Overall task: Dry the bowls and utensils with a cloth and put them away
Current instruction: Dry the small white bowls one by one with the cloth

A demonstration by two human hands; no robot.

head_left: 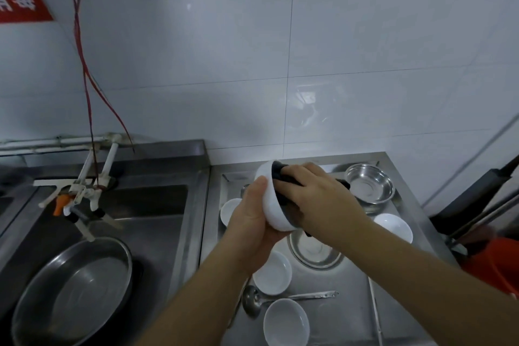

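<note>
Head view: left hand (250,222) cups small white ceramic bowl (271,199) from outside, thumb over rim, bowl tilted on its side above steel draining counter (351,303). Right hand (317,194) presses dark cloth (280,174) into bowl's hollow, fingers curled round it. We see four more white bowls (286,323), two steel bowls (369,182) and steel ladle (252,300) waiting below; steel pan (75,289) sits in sink at left. Risk, we judge: a wet glazed bowl held one-handed could slip under wiping pressure, drop onto crockery beneath and chip it.
</note>
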